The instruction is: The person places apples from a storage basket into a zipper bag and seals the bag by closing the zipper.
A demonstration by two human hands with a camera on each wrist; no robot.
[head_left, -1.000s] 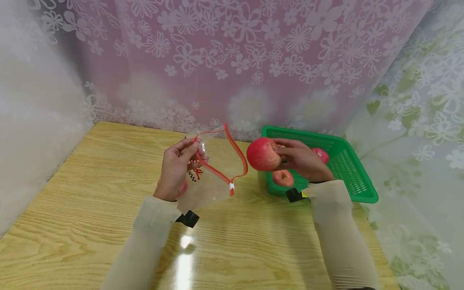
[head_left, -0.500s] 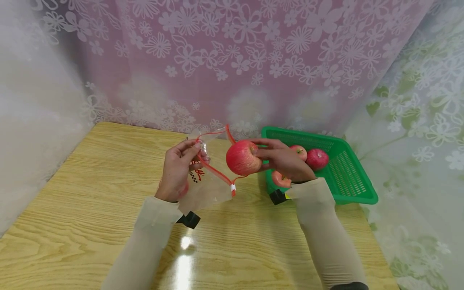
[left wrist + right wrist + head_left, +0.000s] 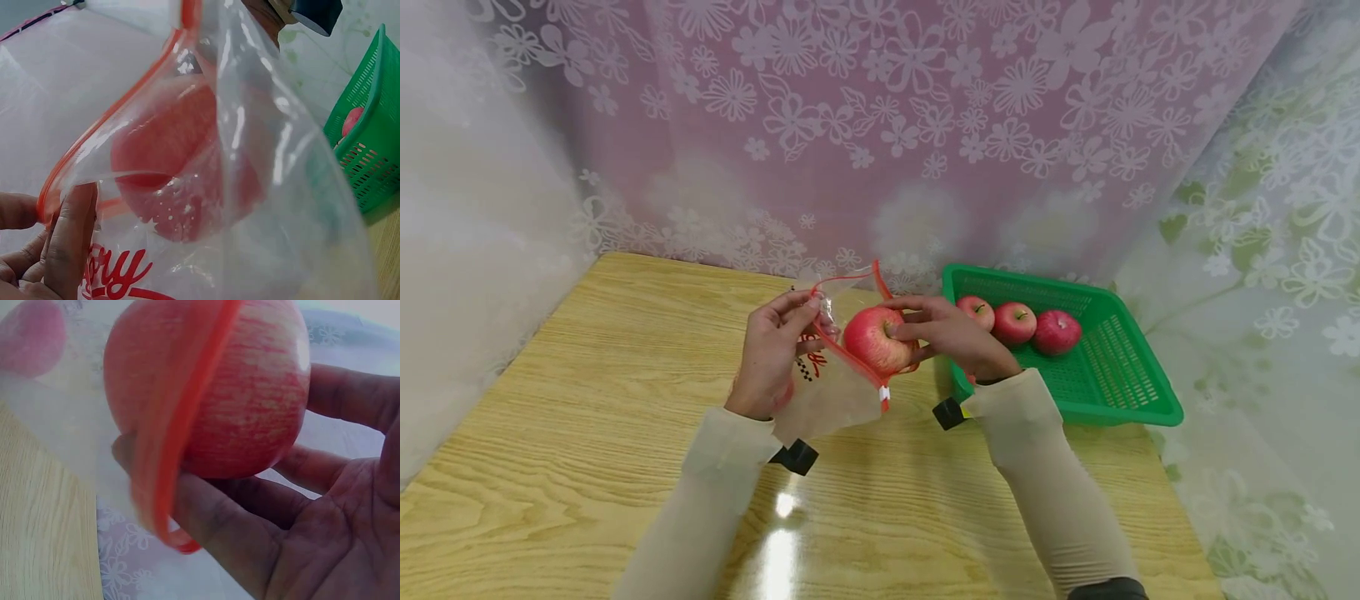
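Note:
A clear zip bag [image 3: 831,406] with an orange-red zip edge and red lettering is held by its rim in my left hand [image 3: 771,346], thumb and fingers pinching the plastic. My right hand [image 3: 951,333] grips a red apple [image 3: 874,340] at the bag's open mouth. In the right wrist view the orange zip strip [image 3: 169,437] crosses in front of this apple, and part of it lies behind the plastic. Through the film in the left wrist view the apple [image 3: 187,162] looks blurred. Another apple [image 3: 784,393] shows faintly low in the bag, partly behind my left hand.
To the right stands a green plastic basket [image 3: 1120,412] with several red apples [image 3: 1015,323] in it. My right forearm hides its near left corner. The wooden table [image 3: 587,433] meets a pink flowered curtain [image 3: 850,125] at the back.
My right hand has carried the apple left from beside the basket into the bag's mouth. More apples in the basket have come into sight. My left hand has barely moved.

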